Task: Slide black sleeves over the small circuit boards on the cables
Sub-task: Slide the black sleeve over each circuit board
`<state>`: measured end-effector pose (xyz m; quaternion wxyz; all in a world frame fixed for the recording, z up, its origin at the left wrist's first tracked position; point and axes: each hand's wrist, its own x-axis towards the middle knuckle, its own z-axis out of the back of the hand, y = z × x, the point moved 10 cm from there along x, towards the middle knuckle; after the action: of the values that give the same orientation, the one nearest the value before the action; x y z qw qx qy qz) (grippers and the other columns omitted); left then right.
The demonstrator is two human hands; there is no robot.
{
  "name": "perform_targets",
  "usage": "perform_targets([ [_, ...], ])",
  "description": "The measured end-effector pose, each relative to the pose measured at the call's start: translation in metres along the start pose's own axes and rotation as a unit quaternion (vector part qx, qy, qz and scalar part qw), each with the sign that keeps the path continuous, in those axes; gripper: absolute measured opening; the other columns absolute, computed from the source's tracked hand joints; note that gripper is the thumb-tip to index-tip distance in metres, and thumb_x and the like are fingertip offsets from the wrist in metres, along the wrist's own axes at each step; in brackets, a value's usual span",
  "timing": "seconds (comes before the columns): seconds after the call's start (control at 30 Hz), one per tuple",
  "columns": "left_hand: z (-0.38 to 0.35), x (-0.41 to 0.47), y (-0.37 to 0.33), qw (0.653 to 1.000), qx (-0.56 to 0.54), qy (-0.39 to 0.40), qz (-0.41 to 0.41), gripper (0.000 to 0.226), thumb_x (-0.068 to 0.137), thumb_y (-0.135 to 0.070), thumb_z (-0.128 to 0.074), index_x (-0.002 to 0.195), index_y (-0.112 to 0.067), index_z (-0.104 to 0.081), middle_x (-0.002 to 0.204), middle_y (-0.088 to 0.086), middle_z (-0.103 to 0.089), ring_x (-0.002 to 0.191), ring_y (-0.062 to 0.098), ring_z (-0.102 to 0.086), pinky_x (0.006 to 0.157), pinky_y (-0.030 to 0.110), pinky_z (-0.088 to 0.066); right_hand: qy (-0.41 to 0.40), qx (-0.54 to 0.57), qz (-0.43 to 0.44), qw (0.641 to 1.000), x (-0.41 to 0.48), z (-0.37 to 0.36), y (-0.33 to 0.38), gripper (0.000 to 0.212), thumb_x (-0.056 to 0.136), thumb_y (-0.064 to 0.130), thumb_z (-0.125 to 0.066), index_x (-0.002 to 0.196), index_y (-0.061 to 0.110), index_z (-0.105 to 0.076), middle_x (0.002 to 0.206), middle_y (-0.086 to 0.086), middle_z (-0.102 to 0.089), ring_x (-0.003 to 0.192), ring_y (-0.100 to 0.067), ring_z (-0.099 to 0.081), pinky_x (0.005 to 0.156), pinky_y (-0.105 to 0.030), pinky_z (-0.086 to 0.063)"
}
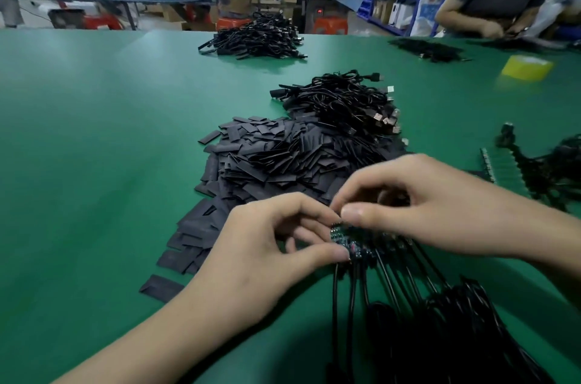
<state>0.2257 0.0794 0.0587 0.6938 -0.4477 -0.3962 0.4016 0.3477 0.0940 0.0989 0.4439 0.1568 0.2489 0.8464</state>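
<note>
Green tabletop spreads wide. Loose black sleeves lie heaped left of centre, with a few flat ones trailing toward the near edge. Just in front of the heap, the left grip is clamped on a row of boards, thumb below and fingers above. The right grip pinches the boards' top edge, thumb meeting fingertips. Cables fan from the boards down to a dark bundle at lower right. Behind the sleeves sits a cable heap. Farther right lie a second board strip and a yellow tape roll.
</note>
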Motion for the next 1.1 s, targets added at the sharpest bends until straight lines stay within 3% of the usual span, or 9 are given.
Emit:
perform_targets([
  [0.07,0.001,0.0,0.001,1.0,-0.029,0.001,0.008,0.023,0.071,-0.018,-0.086,0.091,-0.025,-0.076,0.077,-0.002,-0.073,0.068,0.008,-0.064,0.07,0.03,-0.049,-0.005,0.031,-0.021,0.999,-0.011,-0.007,-0.009,0.024,0.085,0.057,-0.063,0.094,0.038,-0.074,0.089,0.02,-0.074,0.081,0.001,-0.069,0.076,-0.024,-0.055],
  [0.13,0.002,-0.001,0.001,0.999,-0.046,0.0,0.015,0.024,0.069,-0.025,-0.084,0.093,-0.025,-0.077,0.08,0.003,-0.075,0.069,0.012,-0.064,0.072,0.034,-0.051,-0.026,0.04,-0.041,0.998,-0.013,-0.009,-0.015,0.015,0.084,0.047,-0.068,0.09,0.035,-0.074,0.089,0.017,-0.075,0.084,-0.002,-0.07,0.083,-0.039,-0.056],
  [0.3,0.007,-0.002,0.007,0.997,-0.054,-0.02,0.043,0.03,0.064,-0.037,-0.084,0.091,-0.024,-0.08,0.081,0.005,-0.077,0.068,0.012,-0.065,0.067,0.019,-0.053,-0.091,0.052,-0.051,0.993,-0.016,-0.011,-0.015,0.004,0.086,0.037,-0.072,0.086,0.034,-0.075,0.085,0.023,-0.074,0.082,0.003,-0.067,0.078,-0.02,-0.05],
  [0.37,0.01,-0.002,0.009,0.997,-0.044,-0.034,0.052,0.029,0.061,-0.042,-0.083,0.084,-0.024,-0.081,0.074,0.005,-0.076,0.061,0.011,-0.058,0.061,0.015,-0.048,-0.1,0.063,-0.051,0.992,-0.017,-0.012,-0.016,0.003,0.086,0.035,-0.072,0.085,0.034,-0.074,0.087,0.021,-0.074,0.083,0.002,-0.067,0.078,-0.019,-0.049],
  [0.63,0.0,0.0,0.008,0.987,-0.145,0.022,0.068,0.006,0.07,-0.02,-0.079,0.075,-0.018,-0.08,0.06,-0.004,-0.07,0.051,-0.003,-0.058,0.053,0.006,-0.043,-0.052,0.154,-0.024,0.986,-0.013,-0.022,-0.016,0.007,0.092,0.022,-0.073,0.088,0.027,-0.075,0.086,0.011,-0.075,0.082,-0.001,-0.067,0.077,-0.017,-0.048],
  [0.8,-0.002,0.0,0.009,0.983,-0.168,0.03,0.074,0.005,0.07,-0.016,-0.078,0.074,-0.015,-0.079,0.064,0.002,-0.072,0.054,0.003,-0.062,0.054,0.009,-0.047,-0.031,0.199,-0.007,0.98,-0.011,-0.024,-0.016,0.006,0.093,0.015,-0.073,0.09,0.02,-0.076,0.086,0.004,-0.075,0.081,-0.003,-0.066,0.078,-0.017,-0.047],
  [1.0,-0.007,0.001,0.009,0.972,-0.218,0.04,0.077,0.014,0.067,-0.02,-0.077,0.08,-0.015,-0.08,0.073,0.007,-0.075,0.061,0.009,-0.066,0.061,0.014,-0.052,-0.004,0.273,0.015,0.962,-0.011,-0.026,-0.013,0.005,0.089,0.023,-0.072,0.09,0.019,-0.075,0.083,0.004,-0.072,0.077,-0.004,-0.062,0.075,-0.016,-0.047],
  [1.1,0.0,0.002,0.006,0.974,-0.218,0.01,0.062,0.018,0.065,-0.022,-0.079,0.08,-0.012,-0.08,0.072,0.008,-0.075,0.059,0.009,-0.066,0.059,0.015,-0.053,0.01,0.231,-0.009,0.973,-0.013,-0.023,-0.02,0.005,0.09,0.024,-0.075,0.09,0.02,-0.076,0.084,0.003,-0.075,0.076,-0.006,-0.064,0.074,-0.02,-0.05],
])
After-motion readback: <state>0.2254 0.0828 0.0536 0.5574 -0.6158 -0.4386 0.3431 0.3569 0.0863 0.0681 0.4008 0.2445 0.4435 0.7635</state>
